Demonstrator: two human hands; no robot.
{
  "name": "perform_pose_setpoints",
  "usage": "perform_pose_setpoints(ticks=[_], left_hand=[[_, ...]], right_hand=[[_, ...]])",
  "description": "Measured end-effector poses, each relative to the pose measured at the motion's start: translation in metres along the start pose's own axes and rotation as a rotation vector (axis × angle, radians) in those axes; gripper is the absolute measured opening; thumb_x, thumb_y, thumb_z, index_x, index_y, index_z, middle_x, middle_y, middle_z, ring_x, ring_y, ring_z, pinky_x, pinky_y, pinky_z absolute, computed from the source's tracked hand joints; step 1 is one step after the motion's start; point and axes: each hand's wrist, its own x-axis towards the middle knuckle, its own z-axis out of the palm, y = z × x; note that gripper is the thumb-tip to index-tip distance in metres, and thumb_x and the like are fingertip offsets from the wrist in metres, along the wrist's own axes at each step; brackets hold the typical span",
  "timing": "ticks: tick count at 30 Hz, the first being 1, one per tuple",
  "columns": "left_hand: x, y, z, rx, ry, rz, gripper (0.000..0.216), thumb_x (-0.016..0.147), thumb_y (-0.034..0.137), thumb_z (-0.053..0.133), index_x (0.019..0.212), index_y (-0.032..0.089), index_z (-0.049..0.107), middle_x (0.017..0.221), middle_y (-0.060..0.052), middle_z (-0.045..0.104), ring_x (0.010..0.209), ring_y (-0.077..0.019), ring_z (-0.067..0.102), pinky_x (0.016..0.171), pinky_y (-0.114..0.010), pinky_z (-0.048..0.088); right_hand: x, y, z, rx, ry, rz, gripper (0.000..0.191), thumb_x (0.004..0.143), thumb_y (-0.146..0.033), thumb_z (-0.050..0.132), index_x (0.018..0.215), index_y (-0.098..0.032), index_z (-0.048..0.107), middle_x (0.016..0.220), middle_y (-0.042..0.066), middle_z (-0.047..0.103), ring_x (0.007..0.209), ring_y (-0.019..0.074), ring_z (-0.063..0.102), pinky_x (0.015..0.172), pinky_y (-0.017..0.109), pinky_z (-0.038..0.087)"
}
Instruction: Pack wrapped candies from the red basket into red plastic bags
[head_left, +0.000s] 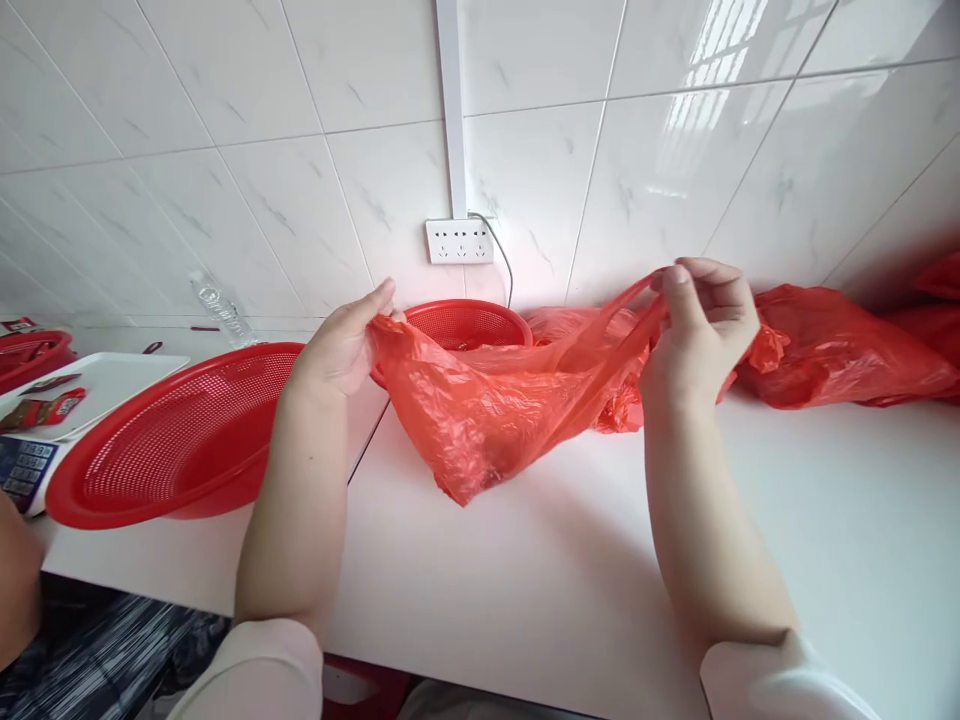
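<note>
A thin red plastic bag (487, 410) hangs stretched between my two hands, above the white table (480, 570). My left hand (341, 340) is closed on the bag's upper left edge, thumb pointing up. With thumb and fingers my right hand (701, 315) pinches a handle loop at the other end. The bag sags to a low corner in the middle; a small dark patch shows through the plastic there, too unclear to name. Behind the bag stands a round red basket (469, 320), partly covered by it.
At left sits a large red perforated basket (180, 440). Past it are a scale (26, 465) with a white tray (142, 370), small packets (45, 408) and a clear bottle (221, 308). Filled red bags (847, 345) line the wall at right. Another person's arm (15, 580) shows at far left.
</note>
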Motion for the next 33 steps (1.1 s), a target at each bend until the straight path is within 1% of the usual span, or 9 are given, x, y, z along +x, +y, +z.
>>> perform_pose_setpoints(ticks=[3, 7, 12, 18, 22, 25, 27, 30, 33], left_hand=[[-0.004, -0.003, 0.008, -0.282, 0.032, -0.016, 0.051, 0.074, 0.054, 0.070, 0.053, 0.020, 0.039, 0.054, 0.004, 0.040, 0.057, -0.0105, 0.052, 0.066, -0.025, 0.050], [-0.020, -0.003, 0.018, -0.522, -0.043, 0.006, 0.049, 0.074, 0.062, 0.066, 0.056, 0.020, 0.049, 0.076, 0.000, 0.060, 0.078, -0.0136, 0.062, 0.078, -0.030, 0.053], [-0.030, -0.009, 0.036, -0.359, -0.203, 0.100, 0.048, 0.068, 0.062, 0.071, 0.103, 0.030, 0.065, 0.109, -0.004, 0.064, 0.112, -0.0257, 0.059, 0.094, -0.042, 0.048], [-0.035, -0.021, 0.057, -0.142, -0.441, 0.025, 0.069, 0.077, 0.032, 0.074, 0.139, 0.036, 0.043, 0.085, 0.003, 0.060, 0.074, -0.0116, 0.060, 0.084, -0.033, 0.050], [-0.050, -0.023, 0.082, 0.071, -0.513, 0.067, 0.065, 0.073, 0.025, 0.078, 0.131, 0.030, 0.051, 0.104, -0.003, 0.062, 0.093, -0.0170, 0.060, 0.082, -0.032, 0.050], [-0.058, -0.023, 0.097, 0.177, -0.509, 0.091, 0.030, 0.080, 0.028, 0.071, 0.108, 0.022, 0.063, 0.108, -0.007, 0.063, 0.102, -0.0198, 0.059, 0.084, -0.032, 0.051], [-0.059, -0.024, 0.101, 0.184, -0.511, 0.065, 0.015, 0.085, 0.032, 0.066, 0.091, 0.019, 0.064, 0.090, -0.005, 0.064, 0.086, -0.0154, 0.062, 0.073, -0.028, 0.052], [-0.055, -0.027, 0.097, 0.114, -0.436, 0.005, 0.024, 0.089, 0.040, 0.058, 0.077, 0.019, 0.057, 0.061, 0.003, 0.050, 0.051, -0.0070, 0.049, 0.046, -0.021, 0.041], [-0.051, -0.030, 0.091, 0.056, -0.356, -0.018, 0.030, 0.091, 0.045, 0.055, 0.077, 0.019, 0.055, 0.056, 0.005, 0.047, 0.043, -0.0057, 0.043, 0.040, -0.020, 0.036]], right_hand=[[-0.001, 0.002, -0.003, -0.025, -0.009, 0.000, 0.006, 0.083, -0.025, 0.067, 0.088, -0.023, 0.064, 0.084, 0.002, 0.063, 0.086, 0.0186, 0.065, 0.088, 0.039, 0.050], [-0.006, 0.002, -0.003, -0.062, -0.153, 0.027, 0.007, 0.084, -0.027, 0.067, 0.089, -0.024, 0.063, 0.085, 0.001, 0.064, 0.088, 0.0186, 0.067, 0.089, 0.040, 0.052], [-0.019, -0.011, 0.006, -0.007, -0.344, 0.004, 0.007, 0.084, -0.028, 0.068, 0.089, -0.025, 0.064, 0.089, 0.001, 0.067, 0.090, 0.0184, 0.068, 0.089, 0.040, 0.054], [-0.038, -0.036, 0.014, 0.090, -0.721, -0.049, 0.006, 0.086, -0.023, 0.066, 0.091, -0.025, 0.067, 0.095, 0.003, 0.071, 0.099, 0.0215, 0.067, 0.093, 0.042, 0.053], [-0.043, -0.046, 0.017, 0.040, -0.898, -0.118, 0.017, 0.091, -0.019, 0.057, 0.100, -0.028, 0.068, 0.100, 0.003, 0.071, 0.099, 0.0221, 0.067, 0.094, 0.045, 0.051], [-0.043, -0.050, 0.018, -0.033, -0.956, -0.165, 0.026, 0.090, -0.016, 0.056, 0.108, -0.032, 0.067, 0.106, 0.002, 0.070, 0.107, 0.0234, 0.064, 0.099, 0.047, 0.048], [-0.042, -0.050, 0.018, -0.049, -0.973, -0.169, 0.030, 0.089, -0.016, 0.057, 0.114, -0.032, 0.064, 0.112, 0.002, 0.069, 0.112, 0.0238, 0.062, 0.100, 0.046, 0.048], [-0.040, -0.049, 0.016, -0.052, -0.917, -0.081, 0.029, 0.089, -0.021, 0.060, 0.117, -0.029, 0.061, 0.118, 0.005, 0.065, 0.110, 0.0231, 0.062, 0.093, 0.041, 0.052], [-0.038, -0.046, 0.015, -0.023, -0.890, 0.045, 0.021, 0.086, -0.025, 0.065, 0.106, -0.026, 0.061, 0.105, 0.005, 0.065, 0.094, 0.0197, 0.064, 0.080, 0.036, 0.055]])
